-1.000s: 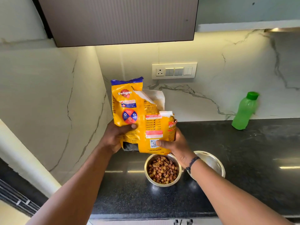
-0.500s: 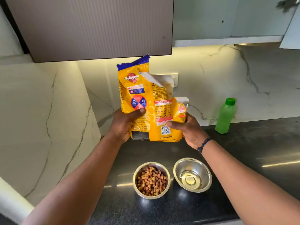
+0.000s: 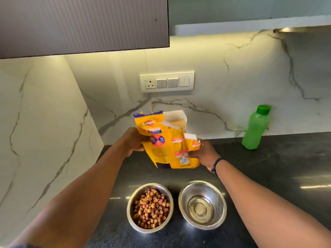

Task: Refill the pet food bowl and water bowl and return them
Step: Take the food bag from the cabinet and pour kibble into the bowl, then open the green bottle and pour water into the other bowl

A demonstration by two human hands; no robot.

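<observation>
I hold a yellow pet food bag (image 3: 165, 149) upright over the back of the black counter, its torn top open. My left hand (image 3: 133, 141) grips the bag's left side and my right hand (image 3: 202, 154) grips its lower right corner. In front of the bag stand two steel bowls side by side. The left bowl (image 3: 150, 207) is full of brown kibble. The right bowl (image 3: 202, 204) shows only its shiny bare bottom. A green water bottle (image 3: 255, 127) with a green cap stands capped at the back right against the wall.
The black counter (image 3: 277, 176) runs to the right, with marble walls at the back and left. A switch plate (image 3: 167, 81) sits on the back wall. A dark wall cabinet (image 3: 84, 24) hangs overhead at upper left.
The bag has come down from above the bowls toward the counter behind them, still held in both hands. The camera view has tilted, so the bowls now show fully.
</observation>
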